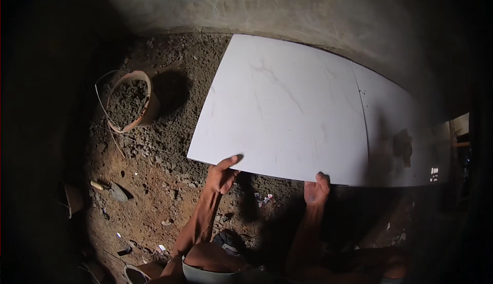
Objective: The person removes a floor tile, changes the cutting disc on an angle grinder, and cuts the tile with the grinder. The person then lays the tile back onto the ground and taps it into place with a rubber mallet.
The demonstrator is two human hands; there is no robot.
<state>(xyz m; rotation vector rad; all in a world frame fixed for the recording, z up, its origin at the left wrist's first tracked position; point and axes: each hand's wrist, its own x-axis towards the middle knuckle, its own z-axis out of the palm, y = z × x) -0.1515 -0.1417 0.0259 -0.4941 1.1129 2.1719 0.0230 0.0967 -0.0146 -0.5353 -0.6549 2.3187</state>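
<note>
A large white floor tile [282, 109] with faint grey-brown veins lies over rough grey mortar [174, 135], its far edge close to the wall. My left hand [224, 175] grips its near edge toward the left corner, thumb on top and fingers curled underneath. Farther right on that same edge, my right hand [317, 189] holds on with the thumb over the rim; its fingers are hidden below. Along its right side the tile meets a second white tile [385, 114], with a thin dark seam between them.
Left of the tile stands a bucket [149, 107] filled with mortar, its wire handle hanging out. A taut string [138, 143] runs near it. A pointed trowel [119, 192] rests on the brown soil. The plastered wall [287, 6] bounds the far side. Another bucket [73, 199] sits at left.
</note>
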